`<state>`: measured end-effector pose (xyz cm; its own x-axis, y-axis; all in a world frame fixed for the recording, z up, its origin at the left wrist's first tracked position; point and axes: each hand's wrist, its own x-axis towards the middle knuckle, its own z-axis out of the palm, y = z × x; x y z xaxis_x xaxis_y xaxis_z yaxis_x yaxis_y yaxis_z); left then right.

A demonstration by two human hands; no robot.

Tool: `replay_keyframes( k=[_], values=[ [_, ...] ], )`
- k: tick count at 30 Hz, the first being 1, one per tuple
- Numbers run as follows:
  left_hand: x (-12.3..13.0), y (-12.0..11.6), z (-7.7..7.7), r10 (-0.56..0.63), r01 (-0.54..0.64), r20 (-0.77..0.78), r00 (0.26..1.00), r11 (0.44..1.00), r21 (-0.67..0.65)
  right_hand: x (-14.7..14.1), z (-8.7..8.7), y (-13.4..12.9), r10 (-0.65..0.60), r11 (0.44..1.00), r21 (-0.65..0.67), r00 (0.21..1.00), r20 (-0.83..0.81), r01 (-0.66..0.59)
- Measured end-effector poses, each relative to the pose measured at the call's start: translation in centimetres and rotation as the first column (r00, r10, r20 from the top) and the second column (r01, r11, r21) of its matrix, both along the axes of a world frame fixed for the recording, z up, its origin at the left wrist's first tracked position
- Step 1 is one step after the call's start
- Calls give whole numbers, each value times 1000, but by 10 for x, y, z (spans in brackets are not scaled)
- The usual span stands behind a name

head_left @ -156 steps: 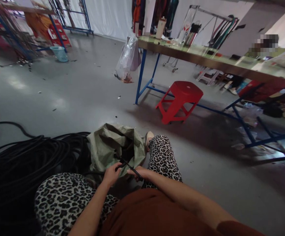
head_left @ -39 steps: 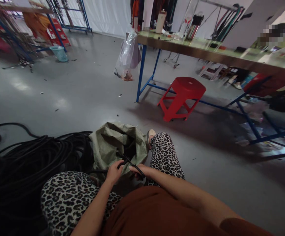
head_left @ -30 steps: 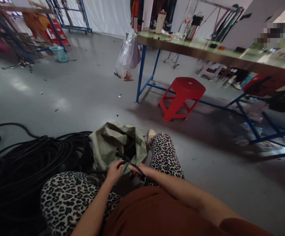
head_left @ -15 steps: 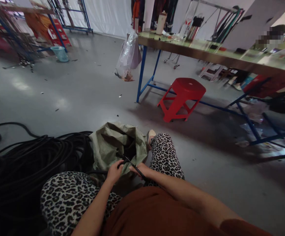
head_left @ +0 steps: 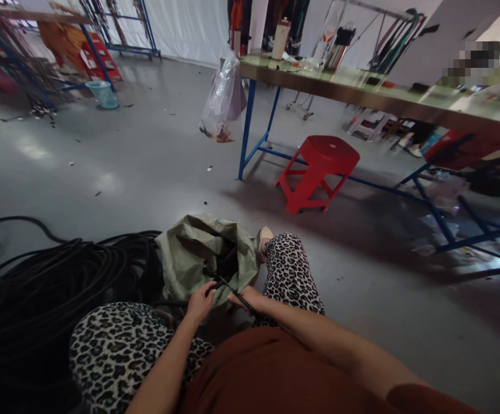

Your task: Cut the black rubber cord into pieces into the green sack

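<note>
Pinched in the left hand (head_left: 199, 302), I have a round black cord length (head_left: 214, 286), its free part reaching past the fingertips toward the black-handled scissors (head_left: 243, 302). The right hand (head_left: 252, 296) is closed around their handles; from here I can't tell whether blade and cord touch. Both hands sit at the near rim of a crumpled olive-green sack (head_left: 176, 259), beside a dark heap of looped black cord (head_left: 116, 253).
</note>
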<state>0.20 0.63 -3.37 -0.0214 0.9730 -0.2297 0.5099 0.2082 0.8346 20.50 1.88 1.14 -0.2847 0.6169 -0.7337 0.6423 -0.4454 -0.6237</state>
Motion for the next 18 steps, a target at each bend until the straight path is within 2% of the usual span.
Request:
replay_keyframes(
  k=[6,12,16,18],
  values=[
    [-1,0,0,5,-5,-3,1000,1000,5,0,0,1,-9,999,-40,999,31,10],
    [-2,0,-5,47,-48,30,998,999,13,-1,1,3,-180,977,-121,984,-2,178],
    [-5,2,-8,87,-87,33,996,996,13,1,4,2,-260,962,-107,963,-72,252],
    [-7,4,-8,98,-99,42,994,995,16,2,10,2,-268,962,-85,958,-101,260]
  ],
)
